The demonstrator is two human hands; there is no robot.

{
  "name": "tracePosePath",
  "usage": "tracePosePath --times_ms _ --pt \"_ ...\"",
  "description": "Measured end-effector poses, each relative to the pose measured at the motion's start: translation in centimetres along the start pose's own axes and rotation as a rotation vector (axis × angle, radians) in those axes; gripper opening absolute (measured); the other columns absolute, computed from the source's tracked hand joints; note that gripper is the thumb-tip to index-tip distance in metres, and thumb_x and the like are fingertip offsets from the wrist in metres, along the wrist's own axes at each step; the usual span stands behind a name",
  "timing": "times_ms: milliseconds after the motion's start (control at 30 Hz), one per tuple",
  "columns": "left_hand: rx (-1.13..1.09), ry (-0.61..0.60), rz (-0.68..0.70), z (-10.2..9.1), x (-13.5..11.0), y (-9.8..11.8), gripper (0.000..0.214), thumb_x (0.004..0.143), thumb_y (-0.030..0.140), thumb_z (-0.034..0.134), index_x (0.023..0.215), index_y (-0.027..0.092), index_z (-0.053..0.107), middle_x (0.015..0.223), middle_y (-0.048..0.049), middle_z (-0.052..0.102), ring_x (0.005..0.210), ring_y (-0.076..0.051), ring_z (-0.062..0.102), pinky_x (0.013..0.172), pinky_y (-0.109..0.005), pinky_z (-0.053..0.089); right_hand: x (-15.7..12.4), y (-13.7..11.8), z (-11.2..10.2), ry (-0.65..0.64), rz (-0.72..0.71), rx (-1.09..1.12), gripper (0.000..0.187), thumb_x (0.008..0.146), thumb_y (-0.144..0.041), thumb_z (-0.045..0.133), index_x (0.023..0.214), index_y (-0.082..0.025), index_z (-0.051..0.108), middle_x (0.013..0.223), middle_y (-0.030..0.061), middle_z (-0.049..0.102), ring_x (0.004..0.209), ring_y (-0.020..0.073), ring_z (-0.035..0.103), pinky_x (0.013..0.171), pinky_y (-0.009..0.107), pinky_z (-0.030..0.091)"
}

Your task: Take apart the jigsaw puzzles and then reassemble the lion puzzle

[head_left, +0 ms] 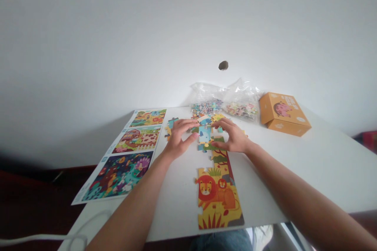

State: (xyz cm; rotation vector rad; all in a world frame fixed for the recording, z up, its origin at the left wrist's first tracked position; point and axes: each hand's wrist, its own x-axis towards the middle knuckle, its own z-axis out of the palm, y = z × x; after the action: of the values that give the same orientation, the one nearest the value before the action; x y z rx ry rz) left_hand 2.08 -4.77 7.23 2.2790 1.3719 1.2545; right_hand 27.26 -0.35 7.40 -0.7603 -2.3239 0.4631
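A jigsaw lion section (218,200), made of joined pieces with a yellow ground, lies near the front of the table. From its upper right a tree strip (221,159) runs back toward my hands. Between the hands is a light blue puzzle piece (204,135), with more blue and yellow pieces behind it. My left hand (182,138) is at its left, thumb and fingers apart, fingertips close to the pieces. On the other side my right hand (231,136) has thumb and index finger spread at the pieces' right edge. Whether the fingertips touch them I cannot tell.
A printed picture sheet (123,155) with three scenes lies at the left. Clear bags of pieces (241,106) and an orange box (284,113) stand at the back by the wall. A white cable (38,237) crosses the lower left.
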Motion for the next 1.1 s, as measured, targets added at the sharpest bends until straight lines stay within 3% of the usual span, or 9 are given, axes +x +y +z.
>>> tracePosePath --times_ms 133,333,700,867,1100 --pt "0.013 -0.035 -0.040 0.2 -0.1 -0.6 0.024 0.089 0.028 0.056 0.107 0.026 0.072 0.108 -0.0032 0.073 0.110 -0.024 0.056 0.101 -0.044 0.040 0.0 -0.8 -0.2 -0.164 -0.071 -0.005 0.051 0.070 -0.047 0.077 0.112 -0.020 0.063 0.106 0.0095 0.060 0.097 0.0250 0.058 0.085 0.039 0.047" --pt "0.132 -0.219 -0.017 0.7 -0.6 -0.9 0.019 0.083 0.023 0.063 0.094 0.030 0.076 0.110 -0.0020 0.074 0.116 -0.028 0.052 0.104 -0.051 0.034 -0.3 -1.6 0.1 -0.360 -0.070 -0.098 0.050 0.063 -0.052 0.082 0.097 -0.018 0.067 0.104 0.0098 0.058 0.092 0.0249 0.056 0.081 0.038 0.047" --pt "0.175 -0.418 -0.005 0.2 -0.8 -0.1 0.016 0.069 0.029 0.080 0.083 0.034 0.077 0.132 0.0018 0.062 0.132 -0.035 0.037 0.109 -0.059 0.025 -0.5 -2.1 0.1 -0.371 -0.048 -0.165 0.049 0.060 -0.052 0.084 0.094 -0.021 0.068 0.104 0.0085 0.057 0.093 0.0258 0.055 0.080 0.038 0.045" --pt "0.188 -0.436 -0.016 0.3 -1.0 -0.4 0.014 0.068 0.030 0.080 0.081 0.033 0.076 0.135 0.0022 0.059 0.136 -0.037 0.033 0.109 -0.061 0.022 -0.4 -2.1 0.1 -0.377 -0.047 -0.168 0.050 0.061 -0.054 0.083 0.094 -0.021 0.067 0.105 0.0085 0.057 0.093 0.0257 0.055 0.079 0.039 0.045" --pt "0.174 -0.503 -0.026 0.2 -0.9 -0.2 0.029 0.062 0.039 0.085 0.089 0.032 0.074 0.142 0.0001 0.053 0.139 -0.040 0.026 0.110 -0.063 0.019 -0.4 -2.2 0.2 -0.381 -0.053 -0.165 0.049 0.061 -0.055 0.083 0.092 -0.020 0.067 0.102 0.0084 0.058 0.093 0.0258 0.055 0.079 0.038 0.045"
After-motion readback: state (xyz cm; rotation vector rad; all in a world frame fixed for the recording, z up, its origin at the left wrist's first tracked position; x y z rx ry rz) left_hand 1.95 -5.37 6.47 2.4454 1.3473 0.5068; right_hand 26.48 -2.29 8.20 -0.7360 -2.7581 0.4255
